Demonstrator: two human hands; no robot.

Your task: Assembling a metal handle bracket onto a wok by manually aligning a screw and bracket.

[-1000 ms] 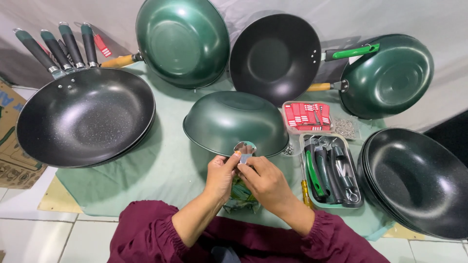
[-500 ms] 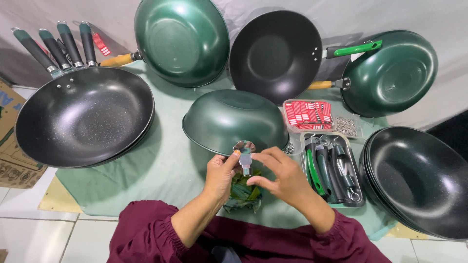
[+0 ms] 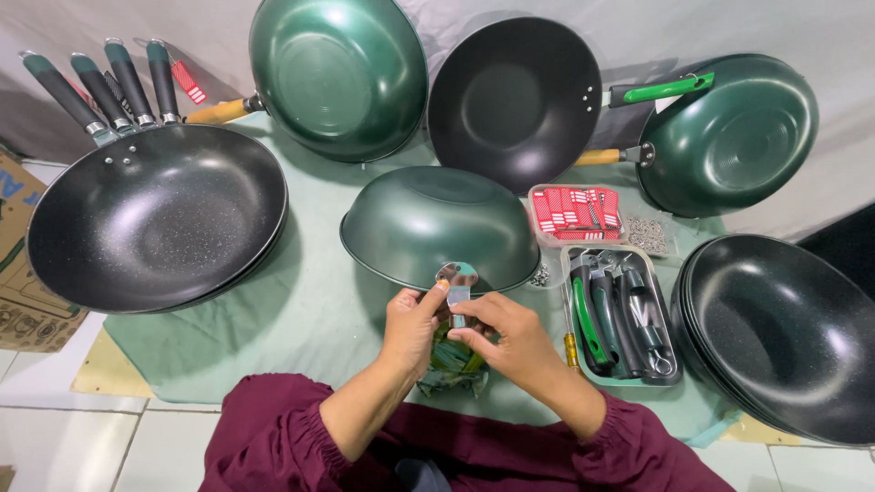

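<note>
Upturned green wok (image 3: 437,223) sits bottom-up at the middle of the bench (image 3: 310,319), which is covered in pale green cloth, with its near rim just above both hands. At far left lies a stack of black speckled pans (image 3: 155,219), their dark handles fanning up and left. A second stack of black pans (image 3: 784,337) fills the right edge. Along the back, three woks lean against the grey backdrop: a green one with a wooden handle (image 3: 337,77), a black one with a bright green handle (image 3: 515,100), and another green one (image 3: 734,132) on the right. Just right of the upturned wok is a clear box of red tags (image 3: 574,211), and below it a tray of handles (image 3: 620,314), green and dark, lying side by side. A crumpled green plastic bag (image 3: 453,364) lies under the hands. Smallest is the shiny metal bracket (image 3: 457,278), a round plate with a short stem, touching the wok's rim. The left hand (image 3: 412,328) pinches the bracket's plate between thumb and fingers; the right hand (image 3: 510,342) is closed around its lower stem. Maroon sleeves cover both forearms.
</note>
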